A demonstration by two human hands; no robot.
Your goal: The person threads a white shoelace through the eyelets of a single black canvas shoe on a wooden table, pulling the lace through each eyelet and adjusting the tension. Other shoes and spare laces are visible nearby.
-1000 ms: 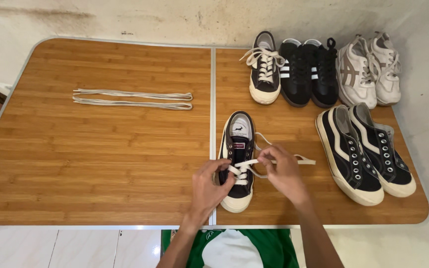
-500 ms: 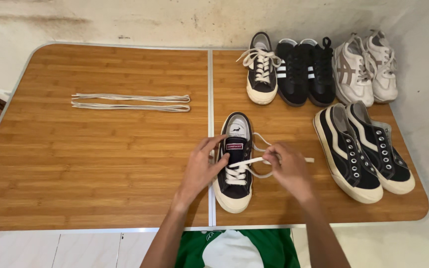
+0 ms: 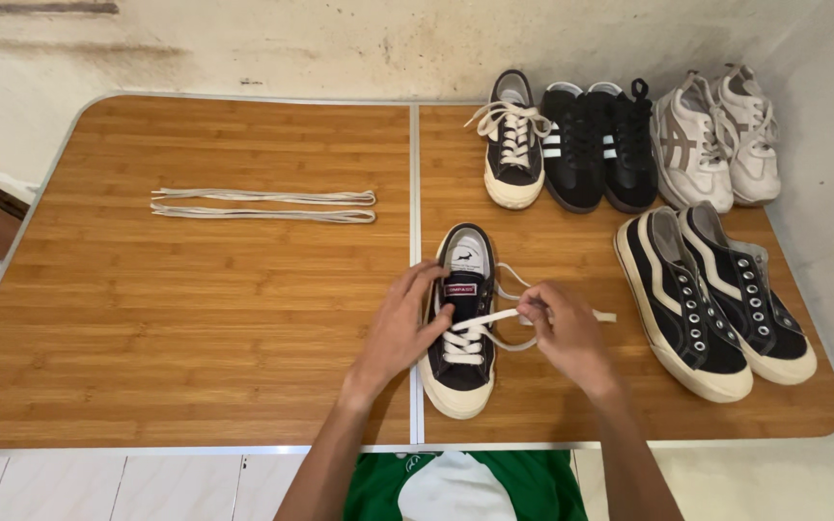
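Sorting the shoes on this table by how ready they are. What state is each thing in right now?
Black sneaker: partly laced, upper eyelets open.
Lace: pinched in right hand, pulled across.
Left hand: gripping the sneaker's side.
Matching sneaker: laced and tied.
Black striped pair: laced.
White pair: laced.
Black low-top pair: no laces.
Spare laces: lying straight, unused.

Left hand [image 3: 400, 326] has shifted from the lace [image 3: 483, 317] to the sneaker's [image 3: 459, 328] side

Wooden folding table [image 3: 195, 318], metal seam down the middle, rounded metal edge. Stained whitish wall [image 3: 340, 39] behind. Pale tiled floor [image 3: 98, 482] below. Even, soft light.
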